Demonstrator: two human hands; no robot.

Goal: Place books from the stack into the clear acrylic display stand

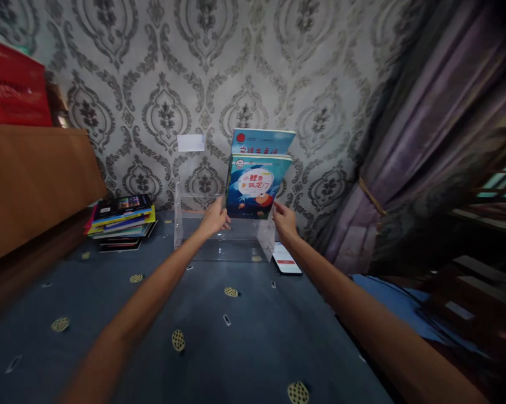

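Observation:
A blue picture book with a white title circle stands upright in front of a lighter blue book, whose top shows above it. Both are at the right half of a clear plastic book rack. Curled fingers of my left hand close on the front book's lower left edge. At its lower right edge, my right hand pinches the same book between thumb and fingers. The fingertips behind the cover are hidden.
A stack of books lies left of the rack on the dark blue patterned cloth. A phone with a lit screen lies by the rack's right end. A wooden cabinet stands left; a tied curtain hangs right.

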